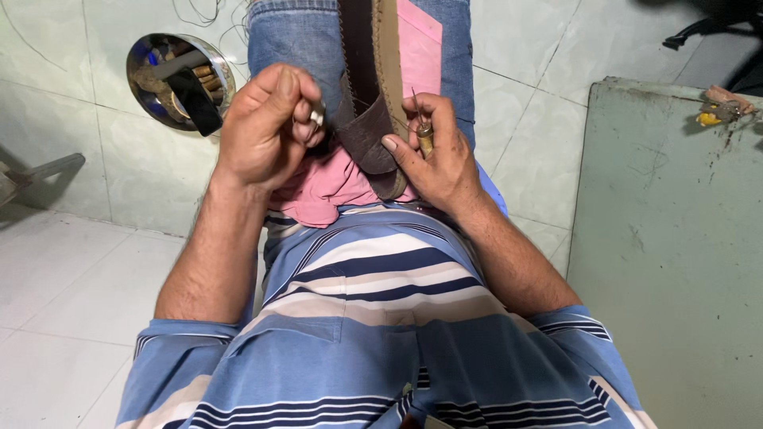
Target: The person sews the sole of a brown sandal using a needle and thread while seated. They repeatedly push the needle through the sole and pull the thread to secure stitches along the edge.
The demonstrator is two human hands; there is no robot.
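The sandal (369, 95) lies sole-edge up on the pink cloth (334, 187) over your lap, between both hands. Your right hand (437, 155) pins its heel and holds the awl (421, 127), point up beside your fingers: a slip could jab you. Your left hand (266, 127) pinches something small, perhaps thread; a hard tug could snap it.

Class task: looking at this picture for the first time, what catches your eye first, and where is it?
At top centre, a brown sandal lies on a pink cloth over the lap. The right hand steadies it, holding an awl; the left hand pinches something small. A round metal bowl sits upper left.
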